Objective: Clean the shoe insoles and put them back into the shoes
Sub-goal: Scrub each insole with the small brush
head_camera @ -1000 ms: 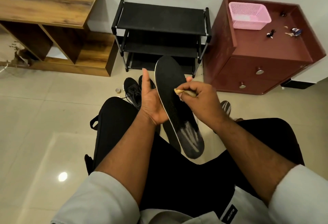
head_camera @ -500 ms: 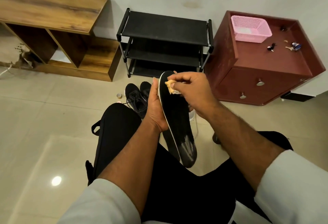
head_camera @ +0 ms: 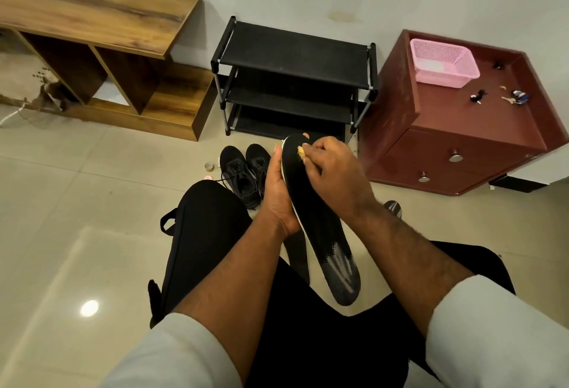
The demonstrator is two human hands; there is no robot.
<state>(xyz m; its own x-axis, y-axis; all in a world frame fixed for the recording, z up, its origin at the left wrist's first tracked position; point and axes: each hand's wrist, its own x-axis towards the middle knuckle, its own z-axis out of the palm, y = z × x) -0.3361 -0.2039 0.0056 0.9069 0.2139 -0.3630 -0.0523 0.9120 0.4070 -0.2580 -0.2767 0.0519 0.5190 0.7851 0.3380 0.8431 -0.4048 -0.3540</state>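
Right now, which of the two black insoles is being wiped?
The black insole held by the left hand; the right hand rubs its toe. The other insole lies beneath, untouched.

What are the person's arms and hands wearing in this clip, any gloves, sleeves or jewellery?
Both hands are bare: no gloves, rings or watch show on the left hand or the right hand. The forearms are uncovered. Light grey sleeves are pushed up towards the elbows on both arms. No markings are visible on the sleeves.

The left hand (head_camera: 278, 193) holds a black insole (head_camera: 320, 224) by its edge, while the right hand (head_camera: 331, 172) pinches a small yellow cloth (head_camera: 300, 151) against the insole's far end. Just beyond the insole, a pair of black shoes (head_camera: 244, 172) stands on the floor before a black shoe rack (head_camera: 292, 80).
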